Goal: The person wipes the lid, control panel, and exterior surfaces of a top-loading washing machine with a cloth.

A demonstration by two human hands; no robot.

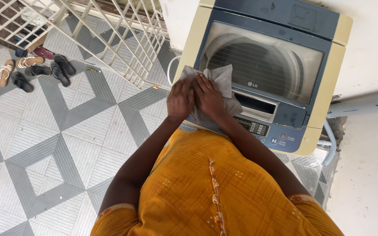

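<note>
**Grey cloth pressed on washer corner**

Patterned grey tile floor (57,131). At 1 o'clock, a boxy cream-and-blue washing machine (324,94) with glossy lid. On its 9 o'clock corner lies a soft crumpled grey cloth (224,81); left hand (180,99) and right hand (209,98) each grip it, fingers curled.

Sandals (31,70), white metal gate (110,35), grey patterned floor tiles (44,153)

A home laundry corner is showing here: a top-loading washing machine (267,74) is standing on patterned floor tiles (57,144), with sandals (31,70) lying near a white metal gate (110,35).
</note>
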